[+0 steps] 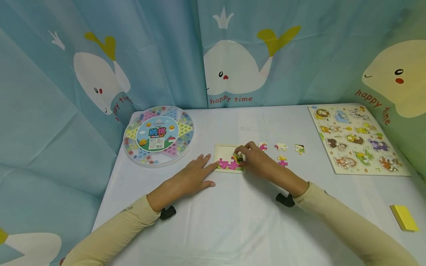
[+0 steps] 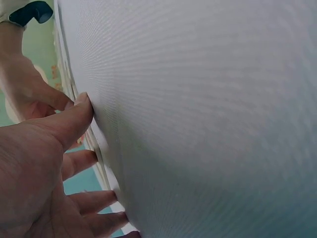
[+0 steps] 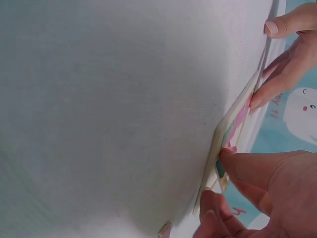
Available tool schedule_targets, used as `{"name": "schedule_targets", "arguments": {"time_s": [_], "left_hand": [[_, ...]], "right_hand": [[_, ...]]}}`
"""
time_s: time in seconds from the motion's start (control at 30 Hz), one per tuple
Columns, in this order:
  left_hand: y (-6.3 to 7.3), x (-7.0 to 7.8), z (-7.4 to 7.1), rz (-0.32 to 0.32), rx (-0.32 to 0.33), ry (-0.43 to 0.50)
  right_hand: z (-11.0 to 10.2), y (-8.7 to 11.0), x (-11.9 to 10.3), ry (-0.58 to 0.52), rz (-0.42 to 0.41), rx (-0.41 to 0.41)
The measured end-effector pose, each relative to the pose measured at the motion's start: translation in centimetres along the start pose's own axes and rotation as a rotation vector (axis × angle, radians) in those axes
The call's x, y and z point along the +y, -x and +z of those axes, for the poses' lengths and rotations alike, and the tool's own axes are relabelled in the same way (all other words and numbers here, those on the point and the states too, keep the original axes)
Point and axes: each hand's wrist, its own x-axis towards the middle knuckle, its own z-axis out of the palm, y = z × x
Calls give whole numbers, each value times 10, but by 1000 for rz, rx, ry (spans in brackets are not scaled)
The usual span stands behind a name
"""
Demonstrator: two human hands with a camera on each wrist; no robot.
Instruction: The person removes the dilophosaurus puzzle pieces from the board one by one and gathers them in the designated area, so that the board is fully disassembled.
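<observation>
A small wooden puzzle tray (image 1: 225,148) lies mid-table, with pink and green jigsaw pieces (image 1: 227,164) fitted along its near edge. My right hand (image 1: 257,159) is over the tray's right side and pinches a jigsaw piece (image 1: 238,158) with yellow and dark colours. In the right wrist view that piece (image 3: 221,173) stands tilted between thumb and fingers, against the tray (image 3: 218,130). Spread flat on the table, my left hand (image 1: 192,175) touches the tray's left edge with a fingertip. Its fingers (image 2: 81,161) look straight and hold nothing.
Several loose jigsaw pieces (image 1: 281,147) lie right of the tray. A round Chinese checkers box (image 1: 158,136) sits at the back left. An animal peg board (image 1: 359,140) lies at the back right, and a yellow block (image 1: 404,218) near the right edge. A whale-print curtain (image 1: 159,55) hangs behind.
</observation>
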Motion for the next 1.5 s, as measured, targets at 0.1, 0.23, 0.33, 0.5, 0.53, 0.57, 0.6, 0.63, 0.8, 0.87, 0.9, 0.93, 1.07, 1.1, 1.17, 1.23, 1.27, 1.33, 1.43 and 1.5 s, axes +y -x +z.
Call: {"name": "schedule_targets", "arguments": {"time_s": [0.1,0.23,0.33,0.5,0.53,0.57,0.6,0.63,0.8,0.87,0.9,0.93,1.07,1.1,1.17,1.23,1.27,1.33,1.43,1.5], "left_hand": [[0,0,0,-2,0,3],[0,0,0,-11,-9,6],[0,0,0,-15,-13,9],[-1,0,0,-11,-12,9],[-1,-1,1,-11,-13,8],[-1,-1,1,-10,-13,7],[-1,-1,1,-8,-10,6],[-1,-1,1,-7,-8,6],[-1,0,0,-3,2,12],[-1,0,0,-5,-1,11],[-1,0,0,-4,1,13],[-1,0,0,-3,1,13],[0,0,1,-2,2,13],[1,0,0,0,4,14],[1,1,0,1,6,14],[1,1,0,-1,5,14],[1,2,0,-1,5,14],[1,2,0,-4,4,17],[1,2,0,-3,6,17],[1,1,0,-2,9,15]], "right_hand": [[1,1,0,18,-6,17],[2,2,0,32,-21,39],[2,3,1,15,-36,57],[0,4,4,-66,-57,60],[-1,4,5,-83,-61,57],[-1,4,5,-97,-65,55],[-2,4,6,-112,-68,54],[-2,4,6,-126,-67,53],[-9,4,7,-184,-46,66],[-15,5,9,-190,-39,84],[-19,6,9,-193,-30,90],[-24,7,11,-198,-21,92],[-45,16,23,-189,40,114],[-51,19,28,-185,57,117],[-62,27,38,-161,75,135],[-73,36,49,-142,101,144],[-78,41,55,-132,116,146],[-88,50,68,-116,149,139],[-100,65,86,-92,226,106],[-105,75,98,-89,274,69]]}}
